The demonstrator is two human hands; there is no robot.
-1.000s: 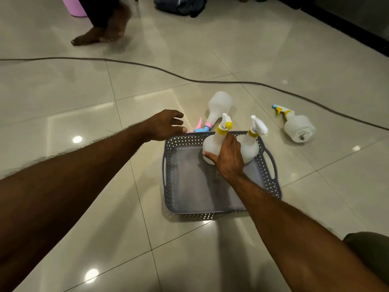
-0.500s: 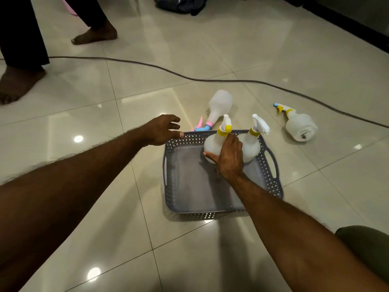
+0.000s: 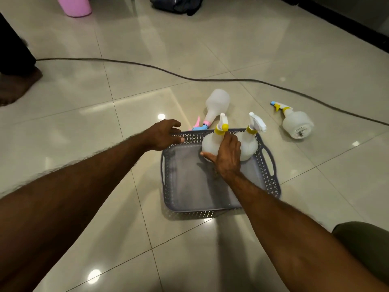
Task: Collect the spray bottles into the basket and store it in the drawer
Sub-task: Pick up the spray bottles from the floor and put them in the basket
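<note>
A grey perforated basket [image 3: 271, 182] sits on the tiled floor. Two white spray bottles stand upright at its far end. My right hand [image 3: 226, 159] grips the left one, a yellow-collared bottle [image 3: 211, 143]; the second upright bottle [image 3: 248, 144] stands beside it on the right. My left hand [image 3: 164, 134] hovers with fingers apart over the basket's far-left corner, holding nothing. Behind the basket a white bottle with a pink and blue sprayer [image 3: 216, 104] lies on the floor. Another white bottle with a yellow and blue sprayer [image 3: 296, 123] lies to the right.
A dark cable [image 3: 189, 76] runs across the floor behind the bottles. Another person's bare foot [image 3: 16, 85] stands at the far left. A pink bucket [image 3: 73, 6] and a dark bag [image 3: 176, 4] are at the top. My knee [image 3: 364, 237] shows at lower right.
My left hand has shifted slightly right, over the basket's far-left corner. The other person's feet have moved left. My right hand stays on the same bottle in the basket.
</note>
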